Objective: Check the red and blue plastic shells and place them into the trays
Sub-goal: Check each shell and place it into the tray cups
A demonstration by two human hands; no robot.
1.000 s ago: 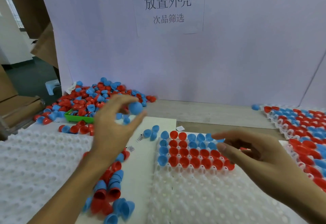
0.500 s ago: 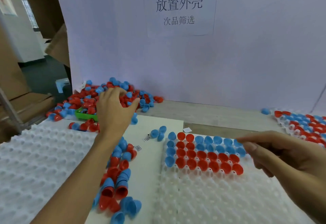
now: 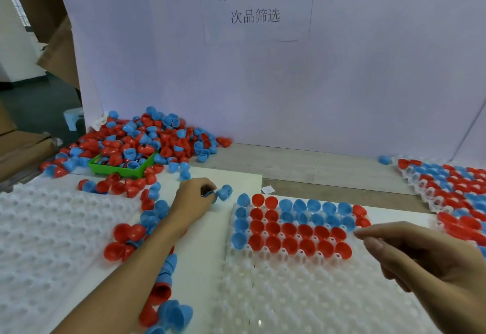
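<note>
Blue shells (image 3: 223, 193) are pinched at the fingertips of the left hand (image 3: 193, 200), at eleven o'clock of the white tray (image 3: 302, 294). At three o'clock, the right hand (image 3: 426, 257) is held half-curled and empty over the tray's right edge.

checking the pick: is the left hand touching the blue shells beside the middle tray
Touching. The head view shows the left hand with its fingertips closed against the blue shells lying on the white sheet, no gap visible between them.
</note>
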